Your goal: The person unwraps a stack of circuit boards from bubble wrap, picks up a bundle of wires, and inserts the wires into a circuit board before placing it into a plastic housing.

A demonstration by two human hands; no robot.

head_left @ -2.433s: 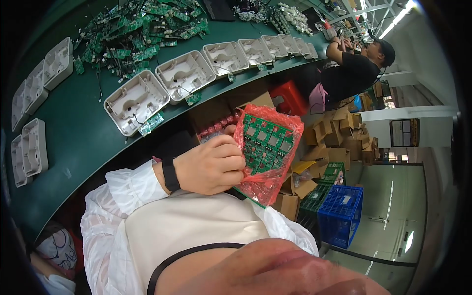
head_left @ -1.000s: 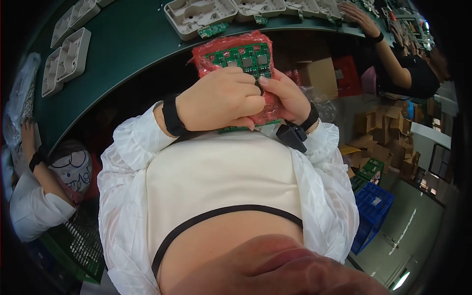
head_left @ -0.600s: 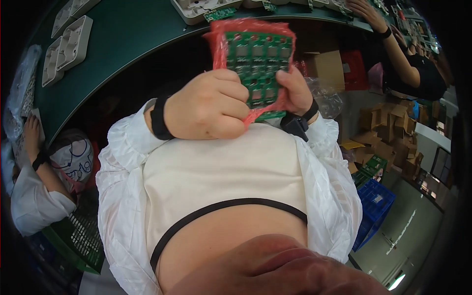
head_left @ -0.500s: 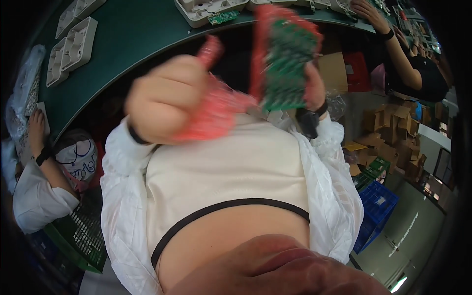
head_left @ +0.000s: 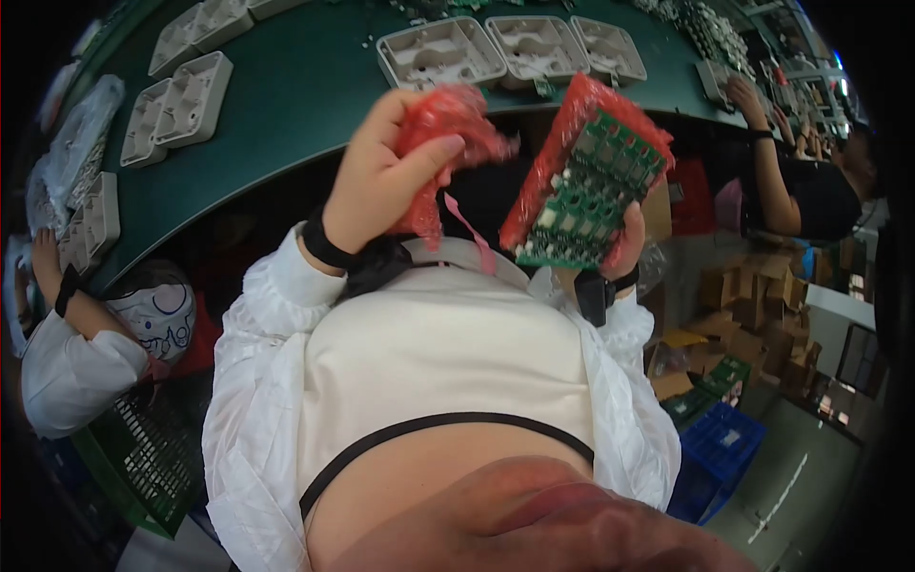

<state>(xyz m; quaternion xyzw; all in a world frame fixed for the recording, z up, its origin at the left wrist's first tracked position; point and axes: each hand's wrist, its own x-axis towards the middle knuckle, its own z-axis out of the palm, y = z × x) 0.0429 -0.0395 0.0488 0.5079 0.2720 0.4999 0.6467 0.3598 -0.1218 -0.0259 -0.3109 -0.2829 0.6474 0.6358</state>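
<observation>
Red wrap (head_left: 443,129) now off board (head_left: 586,195)

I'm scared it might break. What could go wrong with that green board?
The right hand grips the green board only by its lower edge, away from the table, so it might slip and fall. The left hand is tugging the red wrap, part still on the board; a snag could jerk it loose.

Green circuit board panel (head_left: 586,195), w/ several small boards in a grid, tilted on edge, still half-sitting in red bubble wrap along its top & left side, held up in front of the chest. Crumpled wad of red wrap (head_left: 443,143) sits apart to its left, one thin strip dangling down.
</observation>
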